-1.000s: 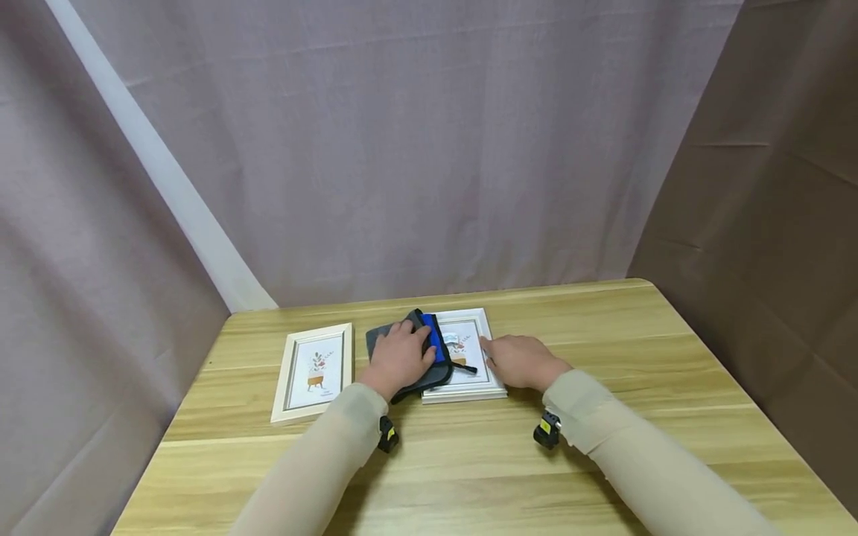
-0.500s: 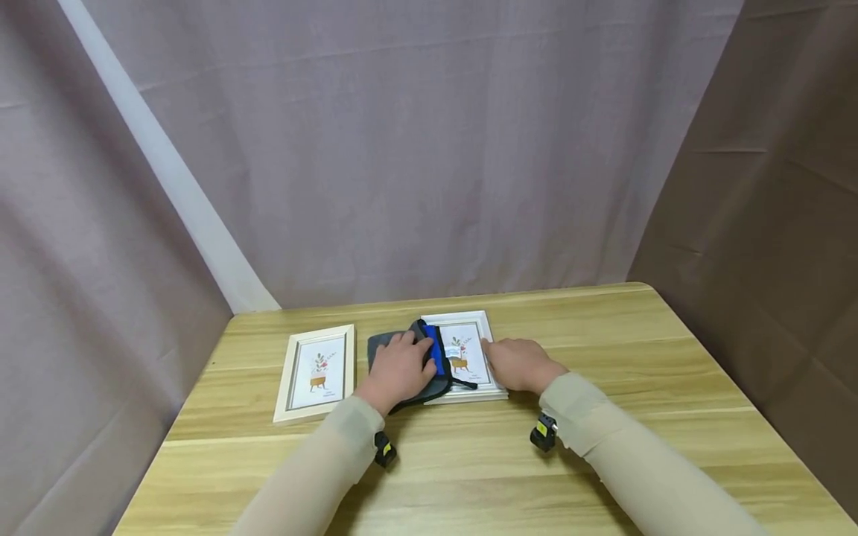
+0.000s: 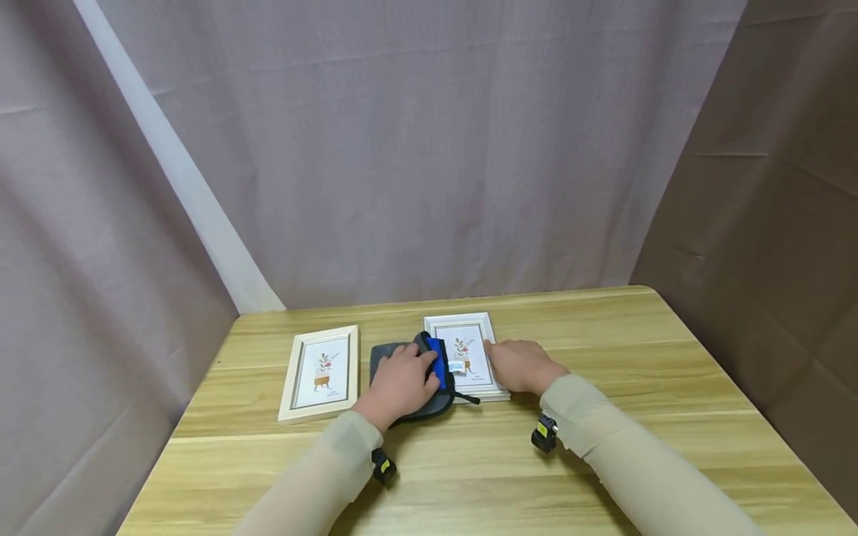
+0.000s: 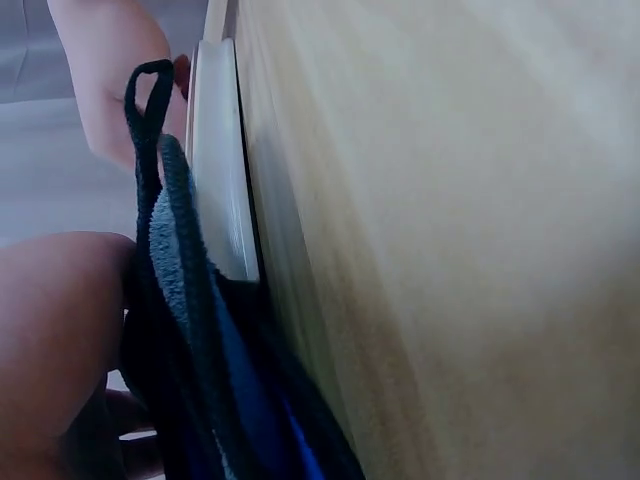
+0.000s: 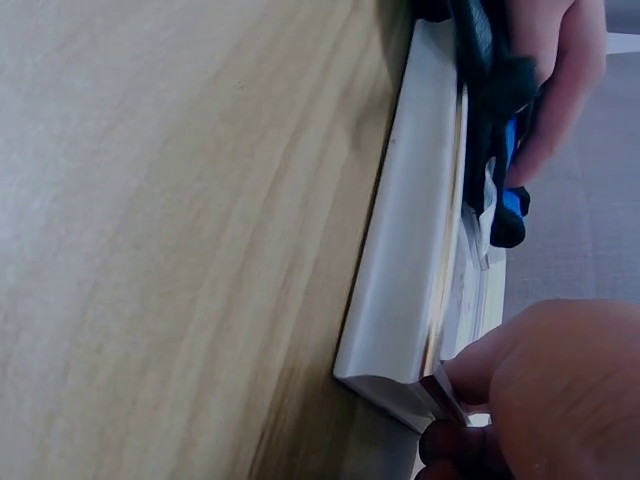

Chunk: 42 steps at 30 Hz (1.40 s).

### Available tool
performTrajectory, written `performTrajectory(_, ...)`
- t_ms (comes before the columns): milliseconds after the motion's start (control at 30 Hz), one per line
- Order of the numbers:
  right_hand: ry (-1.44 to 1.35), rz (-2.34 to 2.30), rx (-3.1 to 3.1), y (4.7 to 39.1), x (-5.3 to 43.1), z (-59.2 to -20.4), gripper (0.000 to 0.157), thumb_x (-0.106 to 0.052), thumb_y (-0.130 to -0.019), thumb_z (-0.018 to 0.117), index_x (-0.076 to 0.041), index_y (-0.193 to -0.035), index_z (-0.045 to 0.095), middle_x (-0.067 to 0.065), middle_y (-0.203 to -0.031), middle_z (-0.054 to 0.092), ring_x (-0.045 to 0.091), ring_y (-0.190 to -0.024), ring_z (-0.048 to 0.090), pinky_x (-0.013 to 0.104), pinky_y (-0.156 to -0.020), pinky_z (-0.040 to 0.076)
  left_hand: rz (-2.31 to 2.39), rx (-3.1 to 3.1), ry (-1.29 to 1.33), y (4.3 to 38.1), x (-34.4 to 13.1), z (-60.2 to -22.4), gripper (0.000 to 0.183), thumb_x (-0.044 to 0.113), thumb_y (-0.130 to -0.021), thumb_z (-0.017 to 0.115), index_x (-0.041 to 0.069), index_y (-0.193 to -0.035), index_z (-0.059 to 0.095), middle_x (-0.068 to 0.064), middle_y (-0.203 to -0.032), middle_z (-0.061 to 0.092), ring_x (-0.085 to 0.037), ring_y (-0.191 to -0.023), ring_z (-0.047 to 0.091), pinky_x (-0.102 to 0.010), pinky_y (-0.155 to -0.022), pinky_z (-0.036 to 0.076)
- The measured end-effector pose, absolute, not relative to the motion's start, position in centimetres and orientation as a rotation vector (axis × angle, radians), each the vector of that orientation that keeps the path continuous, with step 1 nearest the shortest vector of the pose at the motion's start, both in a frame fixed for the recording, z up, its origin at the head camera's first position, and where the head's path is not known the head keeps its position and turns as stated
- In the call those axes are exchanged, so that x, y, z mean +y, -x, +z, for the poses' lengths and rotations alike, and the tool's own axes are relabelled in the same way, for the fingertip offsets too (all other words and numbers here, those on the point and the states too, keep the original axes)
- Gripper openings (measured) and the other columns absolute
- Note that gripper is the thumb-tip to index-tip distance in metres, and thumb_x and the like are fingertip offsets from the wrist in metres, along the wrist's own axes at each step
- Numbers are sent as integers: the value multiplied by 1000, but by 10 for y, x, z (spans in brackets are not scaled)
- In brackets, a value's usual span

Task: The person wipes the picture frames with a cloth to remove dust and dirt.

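Observation:
My left hand (image 3: 401, 383) grips a grey cleaning cloth (image 3: 383, 356) with black edging, a blue strip, a white label and a black loop. In the left wrist view the cloth (image 4: 165, 255) shows bunched layers beside the thumb. Its right part overlaps the lower left of a white picture frame (image 3: 458, 320), which lies face up with a potted-plant print. At that frame's right edge, my right hand (image 3: 523, 366) pinches the rim. The right wrist view shows thumb and fingers at the corner of the frame (image 5: 405, 230). The palm hides part of the cloth.
A second, cream picture frame (image 3: 288, 391) with a similar print lies to the left on the wooden table (image 3: 469, 476). Grey curtains (image 3: 429, 149) hang behind the table, and a brown cloth (image 3: 764, 246) hangs at the right.
My left hand has drawn the cloth down toward me, uncovering the white frame's upper left. The right hand keeps its hold on the frame's right edge.

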State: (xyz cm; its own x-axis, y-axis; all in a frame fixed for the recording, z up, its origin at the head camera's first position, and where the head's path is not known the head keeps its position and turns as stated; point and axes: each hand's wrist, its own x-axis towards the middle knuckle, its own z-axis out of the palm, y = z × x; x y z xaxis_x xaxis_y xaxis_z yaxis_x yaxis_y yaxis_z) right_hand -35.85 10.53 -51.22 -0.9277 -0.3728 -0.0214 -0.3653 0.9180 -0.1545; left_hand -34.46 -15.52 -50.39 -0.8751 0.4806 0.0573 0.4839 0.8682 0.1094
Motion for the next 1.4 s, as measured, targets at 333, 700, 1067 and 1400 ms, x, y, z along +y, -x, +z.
performTrajectory(333,589,-206,3040,359,105,-515,47,-21,-120,36,5,-124,75,19,-93,76,32,-75,71,57,-66,59,-186,-2990,807,321,-157,-503,50,40,-110,61,17,-154,66,-15,-145,66,-37,-135,60,-69,-105,52)
performTrajectory(700,591,-194,3021,358,105,-511,46,-22,-119,39,7,-143,66,21,-98,77,34,-81,73,55,-68,59,-154,-2955,834,302,-160,-503,49,39,-108,63,16,-151,69,-12,-133,70,-35,-121,65,-63,-95,57)
performTrajectory(1067,613,-176,3026,354,105,-513,48,-21,-118,42,8,-152,58,21,-101,77,36,-85,75,55,-69,60,-186,-2946,849,285,-165,-503,50,36,-105,65,15,-150,70,-11,-127,71,-31,-111,67,-58,-85,59)
performTrajectory(1400,648,-169,2998,353,108,-508,51,-19,-116,48,8,-159,51,21,-100,77,26,-75,69,51,-64,58,-160,-2941,852,287,-164,-502,48,34,-107,61,14,-149,70,-11,-123,70,-28,-107,67,-56,-77,58)
